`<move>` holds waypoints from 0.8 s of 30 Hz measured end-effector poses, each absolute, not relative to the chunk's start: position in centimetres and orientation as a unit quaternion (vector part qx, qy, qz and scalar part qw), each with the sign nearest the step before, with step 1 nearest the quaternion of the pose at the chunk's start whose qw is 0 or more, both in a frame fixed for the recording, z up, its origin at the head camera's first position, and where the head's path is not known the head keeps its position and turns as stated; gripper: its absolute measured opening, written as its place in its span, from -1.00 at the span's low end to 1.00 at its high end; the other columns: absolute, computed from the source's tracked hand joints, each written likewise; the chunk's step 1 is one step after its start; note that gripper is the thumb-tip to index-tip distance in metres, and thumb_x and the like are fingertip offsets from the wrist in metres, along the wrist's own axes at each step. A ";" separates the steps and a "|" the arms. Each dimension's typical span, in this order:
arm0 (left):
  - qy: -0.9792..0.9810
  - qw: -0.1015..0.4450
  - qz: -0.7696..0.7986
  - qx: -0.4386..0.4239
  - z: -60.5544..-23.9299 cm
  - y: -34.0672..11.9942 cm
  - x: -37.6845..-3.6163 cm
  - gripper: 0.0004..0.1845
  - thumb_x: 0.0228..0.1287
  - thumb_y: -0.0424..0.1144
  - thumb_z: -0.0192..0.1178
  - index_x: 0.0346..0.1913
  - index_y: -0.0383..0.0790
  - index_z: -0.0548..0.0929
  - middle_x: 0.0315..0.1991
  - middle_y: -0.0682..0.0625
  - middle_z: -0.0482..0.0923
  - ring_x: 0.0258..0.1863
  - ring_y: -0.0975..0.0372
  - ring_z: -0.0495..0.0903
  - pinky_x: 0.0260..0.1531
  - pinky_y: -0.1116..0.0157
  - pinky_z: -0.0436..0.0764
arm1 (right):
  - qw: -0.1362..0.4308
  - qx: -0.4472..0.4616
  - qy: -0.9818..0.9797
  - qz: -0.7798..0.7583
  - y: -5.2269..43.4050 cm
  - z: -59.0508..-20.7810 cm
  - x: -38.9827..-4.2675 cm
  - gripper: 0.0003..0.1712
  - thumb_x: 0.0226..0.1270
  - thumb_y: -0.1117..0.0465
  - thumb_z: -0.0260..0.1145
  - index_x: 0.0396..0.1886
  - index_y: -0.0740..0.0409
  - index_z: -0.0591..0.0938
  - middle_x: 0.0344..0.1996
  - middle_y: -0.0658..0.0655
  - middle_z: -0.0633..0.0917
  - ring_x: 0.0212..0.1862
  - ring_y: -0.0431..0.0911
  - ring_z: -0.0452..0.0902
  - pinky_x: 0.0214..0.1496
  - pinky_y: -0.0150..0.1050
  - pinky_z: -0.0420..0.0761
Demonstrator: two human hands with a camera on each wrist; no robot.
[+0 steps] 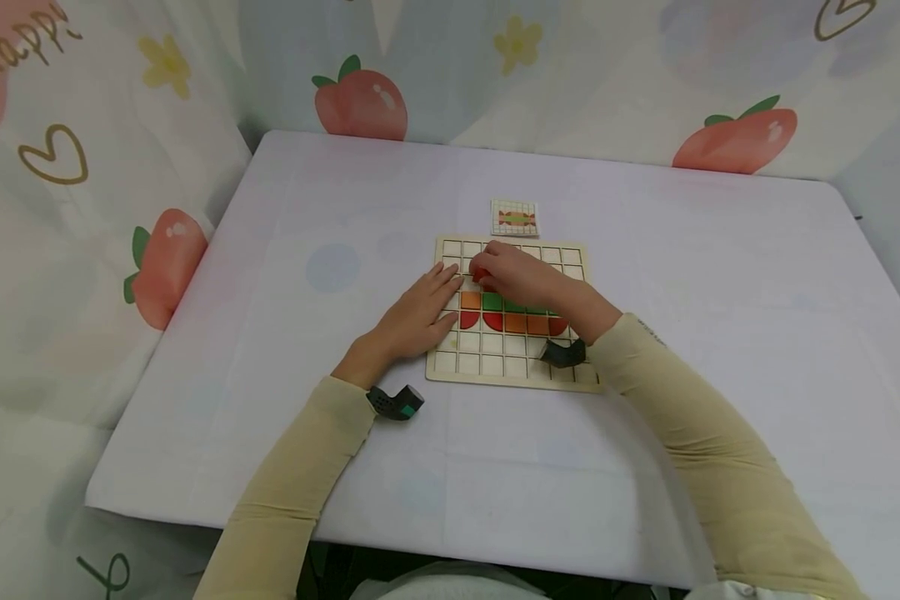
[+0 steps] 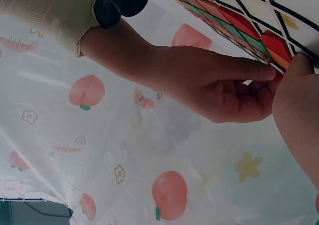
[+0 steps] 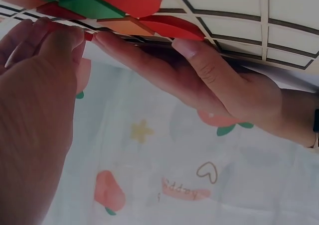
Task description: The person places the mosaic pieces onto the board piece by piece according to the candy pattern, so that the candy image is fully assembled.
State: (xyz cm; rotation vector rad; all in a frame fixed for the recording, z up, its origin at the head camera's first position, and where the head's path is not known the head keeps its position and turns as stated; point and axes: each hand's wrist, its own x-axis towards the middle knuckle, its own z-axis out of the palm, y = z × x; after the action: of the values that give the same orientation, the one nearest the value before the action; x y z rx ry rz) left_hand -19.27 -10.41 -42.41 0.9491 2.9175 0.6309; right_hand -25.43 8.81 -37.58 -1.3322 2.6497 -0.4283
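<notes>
Head view shows a person in pale yellow sleeves bent over a wooden grid board [image 1: 450,367] on a lilac-covered table [image 1: 270,250]. The right hand [image 1: 521,277] reaches across the board, fingers curled and pinching a small red piece [image 1: 481,273] just above the coloured rows, near the left side of the board. The left hand [image 1: 420,315] lies flat with straight fingers on the board's left edge, steadying it, its fingertips just beside the right hand's.

To seat that piece well, I'd judge it best to keep the left hand pressing the frame so the board cannot slide, line the piece's straight edges up with the grid lines, and lower it level, not tilted, into the cell next to the orange square [image 1: 470,300]. The curved side ought to be checked against the pattern card [image 1: 515,217], which lies just beyond the far edge of the board.

Counting what shows: one board, one card, one red piece held. Laid on the board I can make out about seven pieces: an orange square and a green one [image 1: 492,301] in the upper row, with more green partly hidden under the wrist, and below them red, red, orange, orange and red. The hand may hide others. Each wrist carries one dark camera, two in all.
</notes>
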 end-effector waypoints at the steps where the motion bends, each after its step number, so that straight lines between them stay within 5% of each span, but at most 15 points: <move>1: 0.931 0.006 0.202 0.304 -42.4 -10.4 -19.3 -0.43 0.24 -0.07 -0.21 0.27 -0.25 0.04 0.28 -0.05 -0.13 0.25 0.15 -0.28 0.16 0.27 -0.16 | 0.075 -0.444 0.882 -0.139 8.7 -37.6 -25.4 -0.79 0.16 0.30 0.13 -0.17 0.18 0.49 -0.31 0.10 0.43 -0.29 -0.11 0.32 -0.21 -0.28 0.39; 14: 0.933 0.016 0.205 0.296 -42.3 -10.3 -19.3 -0.41 0.24 -0.07 -0.21 0.27 -0.27 0.01 0.28 -0.04 -0.13 0.25 0.17 -0.30 0.16 0.26 -0.15 | 0.079 -0.428 0.893 -0.115 7.9 -37.1 -25.4 -0.72 0.07 0.33 0.21 -0.15 0.20 0.54 -0.23 0.09 0.50 -0.15 -0.07 0.33 -0.05 -0.23 0.33; 24: 0.930 0.010 0.204 0.305 -42.4 -10.5 -19.4 -0.42 0.26 -0.06 -0.24 0.27 -0.29 0.01 0.29 -0.05 -0.14 0.25 0.16 -0.28 0.16 0.28 -0.16 | 0.055 -0.290 0.949 -0.112 6.7 -36.7 -24.1 -0.59 0.10 0.08 0.19 -0.16 0.31 0.51 -0.29 0.18 0.53 -0.26 -0.01 0.39 -0.23 -0.20 0.42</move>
State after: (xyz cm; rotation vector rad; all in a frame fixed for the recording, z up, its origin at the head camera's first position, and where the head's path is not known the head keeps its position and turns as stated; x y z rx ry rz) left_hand -19.36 -10.50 -42.38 0.9510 2.9039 0.6371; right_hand -24.09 6.67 -36.69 -0.8788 2.8806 -0.3390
